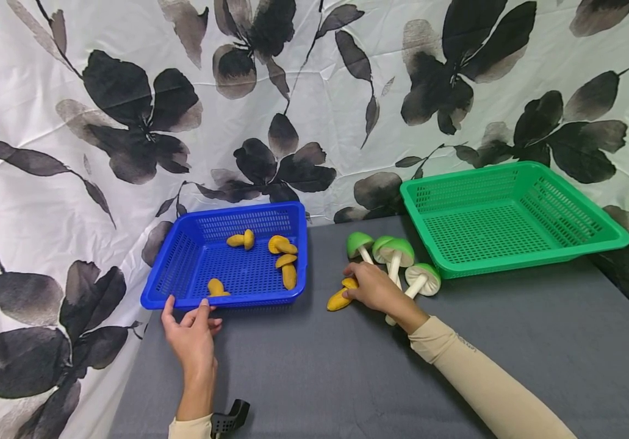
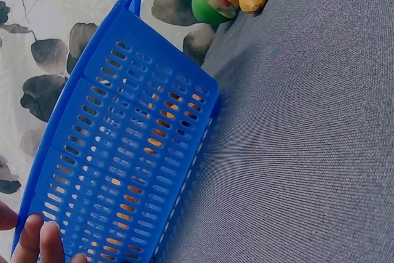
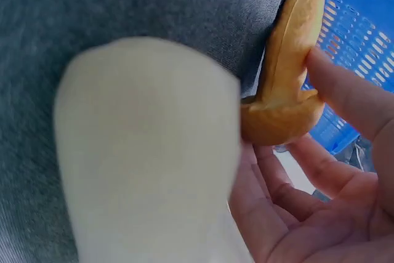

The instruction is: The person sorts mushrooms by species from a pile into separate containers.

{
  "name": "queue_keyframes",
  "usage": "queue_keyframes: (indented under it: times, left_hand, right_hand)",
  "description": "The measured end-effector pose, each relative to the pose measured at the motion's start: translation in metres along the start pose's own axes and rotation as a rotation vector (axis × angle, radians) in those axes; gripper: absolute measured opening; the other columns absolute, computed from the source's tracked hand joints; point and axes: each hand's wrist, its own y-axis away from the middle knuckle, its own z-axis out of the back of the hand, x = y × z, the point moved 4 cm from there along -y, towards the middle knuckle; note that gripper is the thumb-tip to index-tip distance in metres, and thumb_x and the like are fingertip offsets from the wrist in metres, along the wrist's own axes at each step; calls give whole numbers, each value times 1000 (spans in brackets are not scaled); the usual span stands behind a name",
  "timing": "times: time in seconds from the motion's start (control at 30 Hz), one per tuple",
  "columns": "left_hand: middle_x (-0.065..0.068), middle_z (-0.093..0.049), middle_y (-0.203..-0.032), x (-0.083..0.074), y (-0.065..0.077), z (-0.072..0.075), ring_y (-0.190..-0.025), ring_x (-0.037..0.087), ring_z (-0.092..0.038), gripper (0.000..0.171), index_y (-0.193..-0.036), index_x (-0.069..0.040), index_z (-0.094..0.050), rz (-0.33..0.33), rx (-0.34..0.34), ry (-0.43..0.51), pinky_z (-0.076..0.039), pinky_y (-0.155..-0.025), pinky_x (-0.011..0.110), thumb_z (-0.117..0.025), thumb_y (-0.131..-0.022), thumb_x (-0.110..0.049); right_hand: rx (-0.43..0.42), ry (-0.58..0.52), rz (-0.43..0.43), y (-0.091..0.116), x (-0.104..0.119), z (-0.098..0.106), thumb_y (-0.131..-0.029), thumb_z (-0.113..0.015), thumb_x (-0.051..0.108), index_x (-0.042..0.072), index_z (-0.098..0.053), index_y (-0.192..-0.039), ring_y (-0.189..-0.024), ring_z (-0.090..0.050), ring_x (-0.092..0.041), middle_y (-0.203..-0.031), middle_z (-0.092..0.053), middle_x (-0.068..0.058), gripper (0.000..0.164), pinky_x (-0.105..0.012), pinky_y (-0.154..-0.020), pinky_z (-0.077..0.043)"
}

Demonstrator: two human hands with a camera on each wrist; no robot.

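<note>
Yellow and lumpy, one mushroom (image 1: 338,300) is pinched by the thumb and fingers of the right hand (image 1: 371,286) near its cap, maybe because the fat cap is easy to grab. It is low over or on the desk (image 1: 281,366), just right of the near right corner of the blue basket (image 1: 259,300). Its stem points to the desk's left edge, a bit toward the person; its long line slants. Loose fingers of the left hand (image 1: 193,335) touch the blue basket's near edge, perhaps to keep it still. Four more yellow mushrooms (image 1: 289,277) lie inside. Green-topped mushrooms (image 1: 396,251) lie beside the green basket (image 1: 528,259).
</note>
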Motion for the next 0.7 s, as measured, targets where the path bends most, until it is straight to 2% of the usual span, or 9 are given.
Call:
queue_keyframes:
  times: [0.17, 0.37, 0.53, 0.7]
  left_hand:
    - [17, -73, -97, 0, 0, 1, -58, 14, -68, 76, -158, -18, -25, -5, -1, -5, -61, -58, 30, -70, -97, -25]
    - [13, -73, -93, 0, -1, 0, -56, 13, -67, 76, -157, -16, -26, -6, -1, 15, -61, -57, 30, -71, -97, -24]
    - [12, -74, -92, -1, -1, 0, -56, 13, -67, 76, -157, -16, -26, -5, -5, 22, -61, -57, 30, -71, -97, -24]
    - [15, -73, -95, -1, 0, 0, -57, 13, -67, 75, -157, -17, -26, 0, -8, 2, -61, -58, 30, -71, -97, -24]
  right_hand:
    - [18, -42, -11, 1, 0, 1, -85, -84, 20, 4, -67, -122, -105, -64, -27, -111, -70, -10, 44, -47, -92, -52]
    - [6, -149, 44, -4, -1, 3, -82, -84, 16, 3, -69, -114, -96, -62, -22, -103, -68, -7, 38, -43, -89, -52]
    - [24, -211, 5, -4, -1, 3, -80, -85, 15, 8, -71, -109, -91, -62, -18, -100, -69, -3, 32, -36, -84, -52]
    - [43, -223, -22, -1, -2, 3, -82, -83, 17, 11, -72, -114, -94, -63, -18, -105, -71, -2, 34, -35, -85, -53]
